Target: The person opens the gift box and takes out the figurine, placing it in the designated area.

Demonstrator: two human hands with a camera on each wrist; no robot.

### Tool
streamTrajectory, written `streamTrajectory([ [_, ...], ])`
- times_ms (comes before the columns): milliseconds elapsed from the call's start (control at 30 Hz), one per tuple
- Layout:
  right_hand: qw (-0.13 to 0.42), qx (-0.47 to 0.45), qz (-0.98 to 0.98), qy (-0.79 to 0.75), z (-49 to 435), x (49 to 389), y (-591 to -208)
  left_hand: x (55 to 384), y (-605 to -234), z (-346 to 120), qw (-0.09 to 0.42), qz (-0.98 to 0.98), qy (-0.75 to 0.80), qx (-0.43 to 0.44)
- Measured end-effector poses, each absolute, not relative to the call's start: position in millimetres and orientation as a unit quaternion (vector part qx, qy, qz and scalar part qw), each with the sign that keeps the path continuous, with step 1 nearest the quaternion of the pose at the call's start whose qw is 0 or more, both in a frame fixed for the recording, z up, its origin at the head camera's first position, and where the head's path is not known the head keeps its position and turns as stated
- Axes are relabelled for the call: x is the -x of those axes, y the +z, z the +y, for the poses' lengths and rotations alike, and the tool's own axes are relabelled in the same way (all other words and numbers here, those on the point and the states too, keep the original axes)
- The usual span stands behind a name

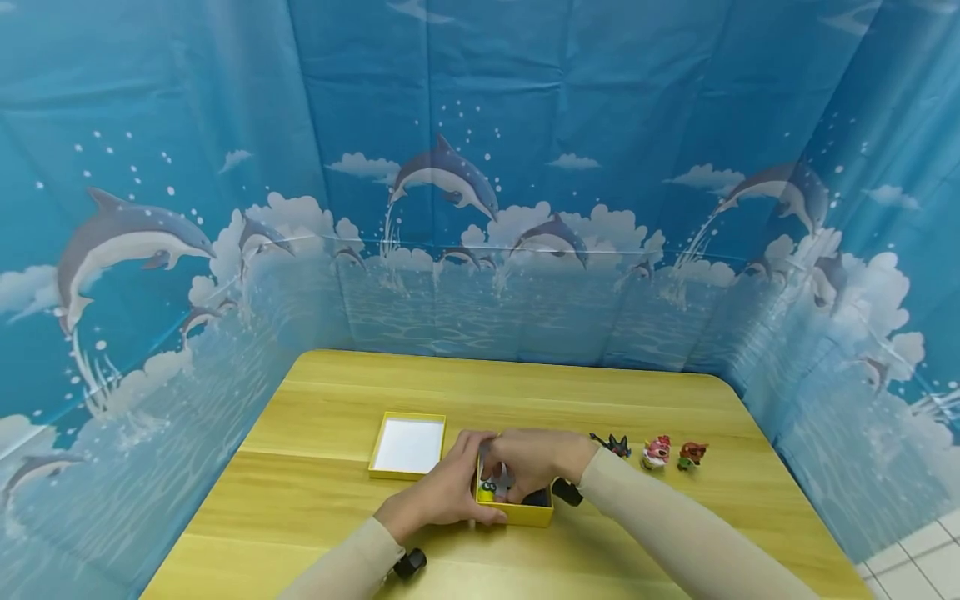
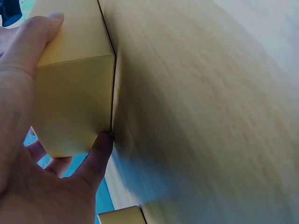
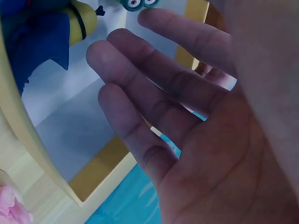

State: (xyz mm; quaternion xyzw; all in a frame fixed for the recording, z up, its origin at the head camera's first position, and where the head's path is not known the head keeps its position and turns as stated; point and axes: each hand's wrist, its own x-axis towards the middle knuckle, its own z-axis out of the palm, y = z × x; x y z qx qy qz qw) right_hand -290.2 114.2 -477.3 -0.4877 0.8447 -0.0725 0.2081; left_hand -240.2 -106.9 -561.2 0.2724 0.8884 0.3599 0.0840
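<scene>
A small yellow box (image 1: 528, 515) stands with its top open near the table's front. Its left side is gripped by my left hand (image 1: 442, 487), thumb at the front and fingers at the far side; the left wrist view shows fingertips against the box wall (image 2: 74, 107). My right hand (image 1: 532, 458) reaches into the box from above. In the right wrist view its fingers (image 3: 135, 70) lie fairly straight, apart from the toys; the thumb is hidden there. Inside are a yellow toy figure with round eyes (image 1: 487, 492) and a dark blue and yellow toy (image 3: 42, 51).
Left of the box lies a shallow yellow lid (image 1: 408, 446), white inside up. To the right stand a black figure (image 1: 618, 446), a pink figure (image 1: 656, 452) and a reddish-brown figure (image 1: 692, 456). A dolphin-print curtain (image 1: 465, 317) surrounds the wooden table (image 1: 300, 517).
</scene>
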Motion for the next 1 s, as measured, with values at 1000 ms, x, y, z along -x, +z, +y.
streamTrajectory([
  [1000, 0.217, 0.439, 0.860, -0.146, 112, 293, -484, 241, -561, -107, 0.080, 0.884, 0.365, -0.280],
])
